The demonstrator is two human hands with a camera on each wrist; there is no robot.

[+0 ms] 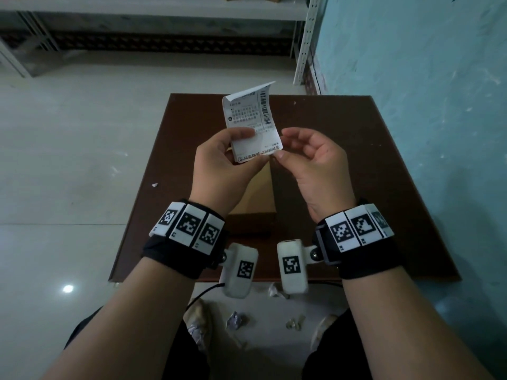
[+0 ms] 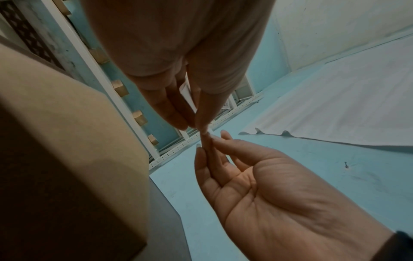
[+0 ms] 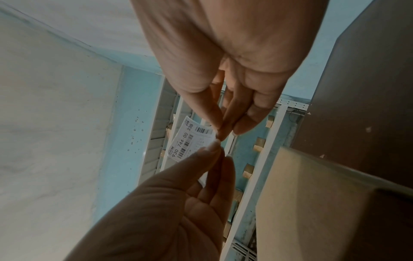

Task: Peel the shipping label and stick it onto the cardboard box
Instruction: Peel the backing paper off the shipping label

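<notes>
The white shipping label [image 1: 248,119] with barcodes stands upright above the table, its top edge curled over. My left hand [image 1: 241,144] grips its lower left part, thumb on the printed face and fingers behind. My right hand [image 1: 278,155] pinches the label's lower right corner between thumb and forefinger, the other fingers loosely curled. In the right wrist view the label [image 3: 190,141] shows between my right hand [image 3: 220,136] above and the left hand below. The brown cardboard box [image 1: 258,198] lies on the table directly under both hands, partly hidden by them, and it also fills the left of the left wrist view [image 2: 67,123].
The dark brown table [image 1: 343,160] stands against a teal wall [image 1: 425,91] on the right. White metal shelving [image 1: 153,15] runs along the back. Crumpled paper scraps [image 1: 236,320] lie on the pale tiled floor near my legs.
</notes>
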